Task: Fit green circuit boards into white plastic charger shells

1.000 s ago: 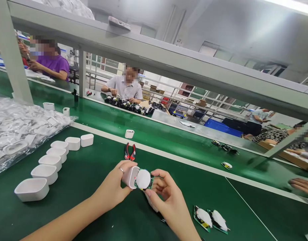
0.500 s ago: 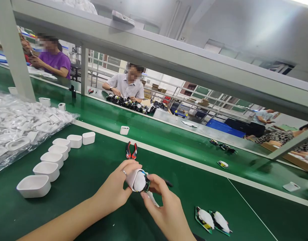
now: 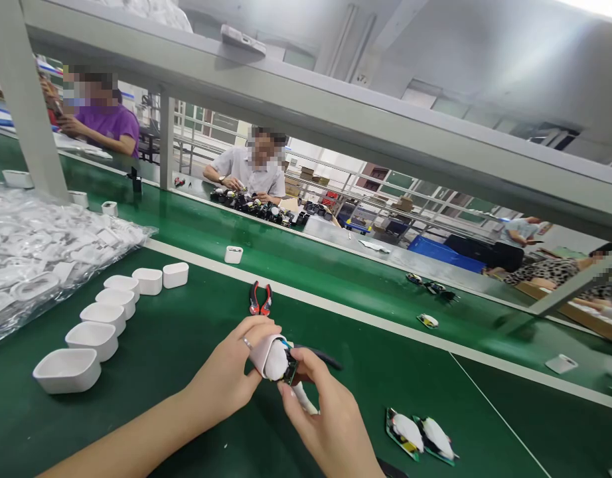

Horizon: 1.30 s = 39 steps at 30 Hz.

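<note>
My left hand (image 3: 239, 362) is closed round a white plastic casing (image 3: 260, 355), its open end turned toward my right hand. My right hand (image 3: 328, 405) pinches a circuit board (image 3: 291, 367) at its edge. The board carries a lump of white filler (image 3: 277, 362) and sits partly inside the casing's mouth. How deep it reaches is hidden. Behind my right fingers lie a dark slender tool (image 3: 322, 356) and a white piece (image 3: 305, 397), both partly covered. Red and black pliers (image 3: 261, 299) rest just beyond my left hand.
Several white casings (image 3: 91, 340) stand in a row at left, beside a plastic bag of white parts (image 3: 62, 245). Two filler-covered boards (image 3: 420, 435) lie at right. Past the white strip, a green belt (image 3: 306, 265) carries scattered parts. Co-workers sit opposite, under a grey frame.
Parts on the green belt have shifted left, among them a small white casing and a board. My hands keep nearly the same pose, with the board still at the casing's mouth.
</note>
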Each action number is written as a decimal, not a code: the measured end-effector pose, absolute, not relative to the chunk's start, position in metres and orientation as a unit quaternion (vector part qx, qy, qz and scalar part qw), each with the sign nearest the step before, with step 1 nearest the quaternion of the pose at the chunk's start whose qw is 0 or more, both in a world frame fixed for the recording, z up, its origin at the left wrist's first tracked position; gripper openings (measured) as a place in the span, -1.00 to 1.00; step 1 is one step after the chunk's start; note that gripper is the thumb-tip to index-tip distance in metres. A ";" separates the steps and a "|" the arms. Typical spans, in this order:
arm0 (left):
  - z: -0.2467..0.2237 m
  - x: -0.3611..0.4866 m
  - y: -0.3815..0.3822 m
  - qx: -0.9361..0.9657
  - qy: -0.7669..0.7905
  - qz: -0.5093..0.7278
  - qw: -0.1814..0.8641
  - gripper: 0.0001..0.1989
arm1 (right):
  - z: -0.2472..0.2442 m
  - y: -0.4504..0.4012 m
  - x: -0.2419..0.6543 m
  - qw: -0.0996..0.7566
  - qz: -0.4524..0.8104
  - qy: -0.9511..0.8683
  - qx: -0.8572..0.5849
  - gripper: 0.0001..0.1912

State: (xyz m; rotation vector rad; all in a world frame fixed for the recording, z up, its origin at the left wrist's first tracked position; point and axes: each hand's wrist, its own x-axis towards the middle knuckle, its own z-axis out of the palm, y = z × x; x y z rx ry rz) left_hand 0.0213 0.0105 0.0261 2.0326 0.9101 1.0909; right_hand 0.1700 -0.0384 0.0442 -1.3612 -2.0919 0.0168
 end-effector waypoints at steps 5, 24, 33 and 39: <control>0.026 0.021 0.007 0.772 0.340 0.413 0.344 -0.61 | 0.045 -0.039 0.167 0.291 0.000 -0.797 -0.528 -0.70; 0.029 0.025 0.008 0.561 0.259 0.372 0.693 -0.50 | 0.032 -0.026 0.170 0.342 0.033 -0.818 -0.461 -0.50; 0.025 0.027 0.006 0.570 0.294 0.376 0.669 -0.47 | 0.028 -0.026 0.169 0.377 0.042 -0.803 -0.459 -0.60; 0.026 0.025 0.004 0.562 0.236 0.384 0.694 -0.40 | 0.026 -0.029 0.164 0.386 0.084 -0.787 -0.473 -0.49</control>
